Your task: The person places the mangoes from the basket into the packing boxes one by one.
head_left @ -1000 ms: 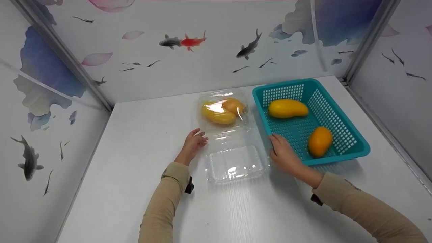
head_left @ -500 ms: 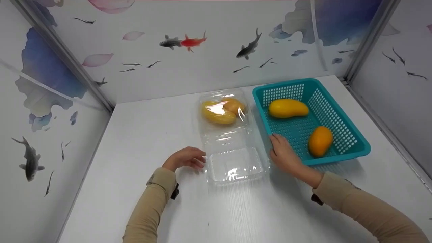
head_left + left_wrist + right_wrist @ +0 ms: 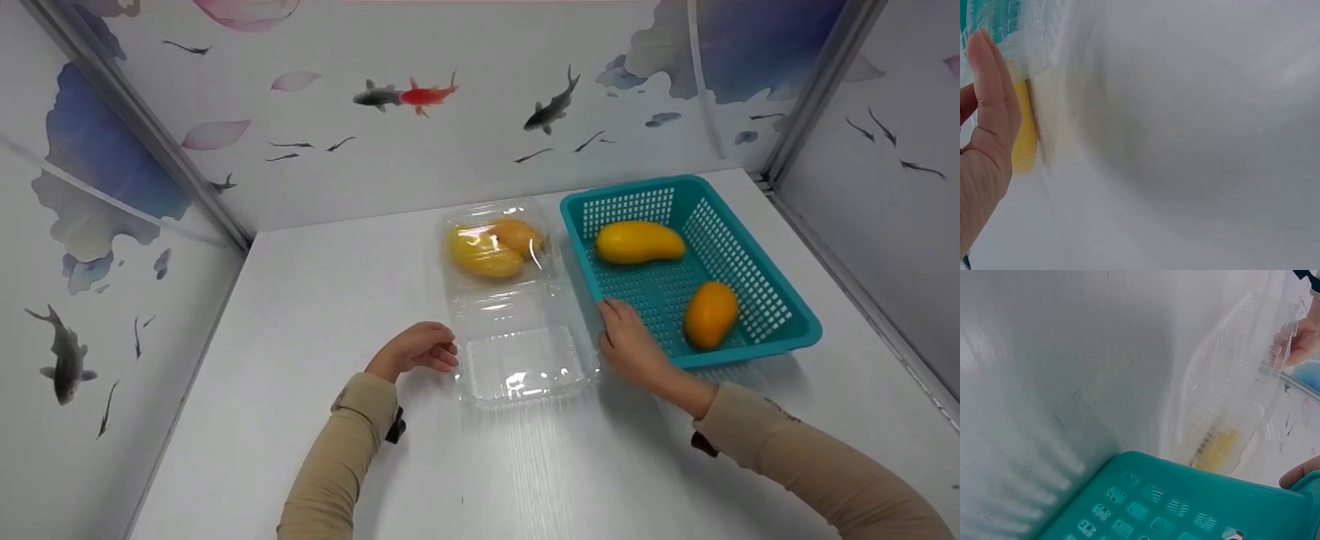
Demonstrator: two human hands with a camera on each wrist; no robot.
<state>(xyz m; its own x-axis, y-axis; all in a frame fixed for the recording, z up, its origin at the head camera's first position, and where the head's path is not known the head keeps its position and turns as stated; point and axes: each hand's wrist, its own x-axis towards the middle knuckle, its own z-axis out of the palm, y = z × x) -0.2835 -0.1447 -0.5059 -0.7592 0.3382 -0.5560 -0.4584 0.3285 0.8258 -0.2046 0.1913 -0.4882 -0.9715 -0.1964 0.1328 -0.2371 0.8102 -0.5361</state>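
A clear plastic clamshell container (image 3: 525,367) lies unfolded in the middle of the table. Its far half holds two mangoes, one yellow (image 3: 480,259) and one more orange (image 3: 520,237). My left hand (image 3: 414,349) is at the left edge of the near half, fingers loosely bent, fingertips right at the rim. In the left wrist view that hand (image 3: 994,107) overlaps the plastic. My right hand (image 3: 634,341) grips the left rim of a teal plastic basket (image 3: 750,351). Inside the basket are a long yellow mango (image 3: 640,241) and an orange one (image 3: 711,315).
The white table (image 3: 322,300) meets a back wall (image 3: 315,187) printed with fish and petals. Side walls close it in at left and right. The basket stands close beside the container, near the table's right edge.
My left hand has come back toward me along the container's left edge, from its middle fold to the near half. The right hand, basket and mangoes have stayed put.
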